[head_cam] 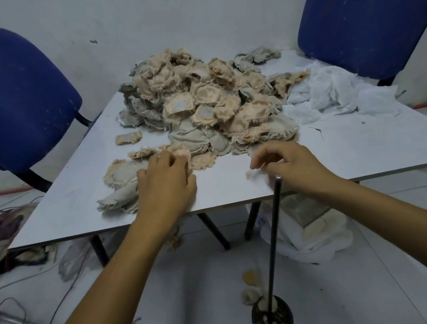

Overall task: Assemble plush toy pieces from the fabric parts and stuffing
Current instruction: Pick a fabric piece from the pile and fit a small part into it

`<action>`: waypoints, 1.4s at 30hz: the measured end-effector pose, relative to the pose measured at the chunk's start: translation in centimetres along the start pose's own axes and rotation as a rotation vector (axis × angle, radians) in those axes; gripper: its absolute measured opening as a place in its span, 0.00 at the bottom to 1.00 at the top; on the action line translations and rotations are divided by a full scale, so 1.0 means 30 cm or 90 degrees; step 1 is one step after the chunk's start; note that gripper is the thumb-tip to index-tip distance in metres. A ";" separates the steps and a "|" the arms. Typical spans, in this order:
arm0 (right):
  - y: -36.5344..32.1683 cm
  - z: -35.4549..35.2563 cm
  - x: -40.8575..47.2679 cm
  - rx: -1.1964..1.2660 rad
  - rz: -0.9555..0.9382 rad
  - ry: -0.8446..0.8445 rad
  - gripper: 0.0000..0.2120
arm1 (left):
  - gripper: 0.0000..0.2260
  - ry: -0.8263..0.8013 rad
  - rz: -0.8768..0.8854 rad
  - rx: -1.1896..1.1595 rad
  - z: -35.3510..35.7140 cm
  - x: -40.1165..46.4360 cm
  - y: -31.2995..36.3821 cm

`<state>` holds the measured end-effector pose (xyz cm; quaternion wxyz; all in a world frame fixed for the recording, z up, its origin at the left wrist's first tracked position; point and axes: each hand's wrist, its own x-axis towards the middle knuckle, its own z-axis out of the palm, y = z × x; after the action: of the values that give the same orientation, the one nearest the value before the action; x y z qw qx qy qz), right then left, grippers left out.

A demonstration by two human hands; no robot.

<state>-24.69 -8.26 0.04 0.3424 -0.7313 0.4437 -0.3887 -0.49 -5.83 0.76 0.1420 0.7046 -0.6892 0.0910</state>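
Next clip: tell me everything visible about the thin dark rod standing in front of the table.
The rod is a slim, dark, straight shaft that looks like metal. It rises from a round dark base on the floor, leaning slightly to the right, and its top ends level with the table edge, beside the right hand. Whether the hand touches it cannot be told. Bits of pale stuffing cling around the base.

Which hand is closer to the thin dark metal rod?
Right. The right hand is touching the thin dark metal rod at its top; the left hand rests apart on fabric.
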 end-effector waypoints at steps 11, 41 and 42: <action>-0.010 0.002 0.023 -0.015 -0.063 0.012 0.22 | 0.06 0.192 0.097 -0.467 -0.057 0.012 0.035; 0.007 0.031 0.103 -0.024 -0.073 0.287 0.08 | 0.18 0.028 -0.088 -0.602 0.039 0.161 0.322; 0.012 0.022 0.102 -0.023 -0.070 0.282 0.08 | 0.20 0.022 -0.064 -0.577 0.043 0.157 0.317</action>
<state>-23.33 -11.11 0.24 0.2022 -0.6572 0.4742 -0.5498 -9.90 -10.78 1.78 0.4515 0.6022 -0.6223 -0.2150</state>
